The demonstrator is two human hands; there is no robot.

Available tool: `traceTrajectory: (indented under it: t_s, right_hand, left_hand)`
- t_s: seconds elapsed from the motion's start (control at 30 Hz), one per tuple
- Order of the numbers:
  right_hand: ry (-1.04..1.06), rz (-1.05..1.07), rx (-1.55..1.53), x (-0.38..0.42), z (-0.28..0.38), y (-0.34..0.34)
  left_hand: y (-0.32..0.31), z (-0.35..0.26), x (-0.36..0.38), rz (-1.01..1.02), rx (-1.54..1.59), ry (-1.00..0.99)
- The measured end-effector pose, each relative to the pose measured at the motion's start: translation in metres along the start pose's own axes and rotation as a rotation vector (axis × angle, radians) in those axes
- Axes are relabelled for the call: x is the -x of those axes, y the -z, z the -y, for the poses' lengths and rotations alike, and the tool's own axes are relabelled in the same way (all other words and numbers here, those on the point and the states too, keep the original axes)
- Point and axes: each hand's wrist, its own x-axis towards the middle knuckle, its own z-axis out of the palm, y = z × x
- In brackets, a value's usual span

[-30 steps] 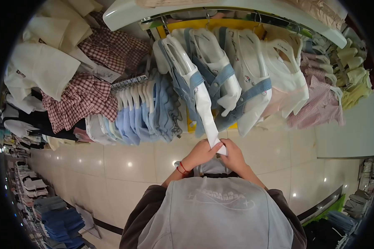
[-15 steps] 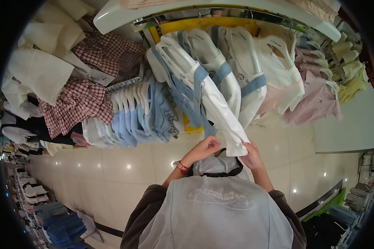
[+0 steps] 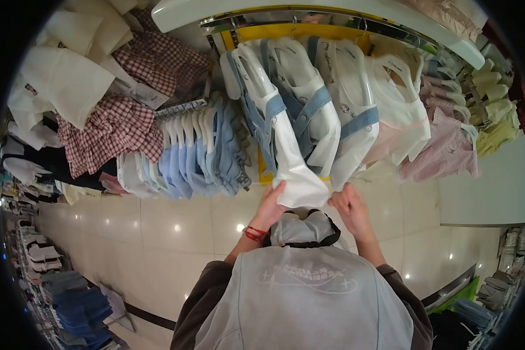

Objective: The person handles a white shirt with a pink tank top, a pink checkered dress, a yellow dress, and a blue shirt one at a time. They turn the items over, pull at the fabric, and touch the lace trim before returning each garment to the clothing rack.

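A white top [image 3: 300, 181] with blue denim trim hangs on a white hanger [image 3: 254, 70], its lower end drawn out toward me. My left hand [image 3: 269, 205], with red cords round the wrist, is closed on the left side of this lower edge, thumb on top of the fabric. At the opposite corner, my right hand [image 3: 350, 205] has its fingers curled and pinches the edge of the cloth; the fingertips are partly hidden. Beside it hangs a similar white-and-denim top [image 3: 318, 116], touched by neither hand.
A metal rail [image 3: 309, 20] carries the tops under a white shelf [image 3: 239, 9]. Light blue garments [image 3: 184, 169] and red checked clothes [image 3: 108, 134] hang at left, pink checked ones [image 3: 440, 146] at right. Folded jeans [image 3: 81, 309] lie at lower left. The floor [image 3: 175, 239] is tiled.
My left hand has moved from beside the cloth to grip its edge. My right hand has shifted its hold to the corner. The lower end has spread wider and moved left.
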Motion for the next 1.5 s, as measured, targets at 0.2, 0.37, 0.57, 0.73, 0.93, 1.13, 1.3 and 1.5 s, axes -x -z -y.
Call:
traceTrajectory:
  t_s: [0.2, 0.37, 0.57, 0.73, 0.93, 1.13, 1.3, 1.5]
  right_hand:
    - [-0.039, -0.119, 0.26, -0.009, -0.003, 0.026]
    - [-0.276, -0.127, 0.336, -0.008, -0.052, 0.007]
    - [-0.251, 0.024, 0.428, -0.017, -0.089, -0.003]
    - [-0.11, -0.059, 0.745, -0.013, -0.082, 0.004]
    - [-0.258, -0.341, 0.421, 0.003, -0.052, 0.025]
    - [-0.258, -0.296, 0.552, 0.019, -0.054, 0.05]
    - [-0.394, -0.072, 0.533, 0.032, -0.09, 0.014]
    - [-0.372, 0.403, 0.943, 0.034, -0.081, -0.026]
  left_hand:
    - [0.025, 0.0, 0.013, -0.093, -0.116, -0.148]
    - [0.004, 0.007, 0.022, 0.015, -0.416, -0.014]
    - [0.003, 0.016, 0.029, 0.145, -0.676, 0.01]
    - [0.008, 0.009, 0.03, -0.125, -0.995, -0.008]
    - [0.087, -0.003, 0.021, -0.442, -1.061, -0.41]
    - [0.166, -0.057, 0.0, -0.764, -1.314, -0.927]
    - [0.151, -0.133, -0.035, -0.981, -1.743, -0.992]
    - [0.127, -0.146, -0.051, -0.914, -1.825, -0.671]
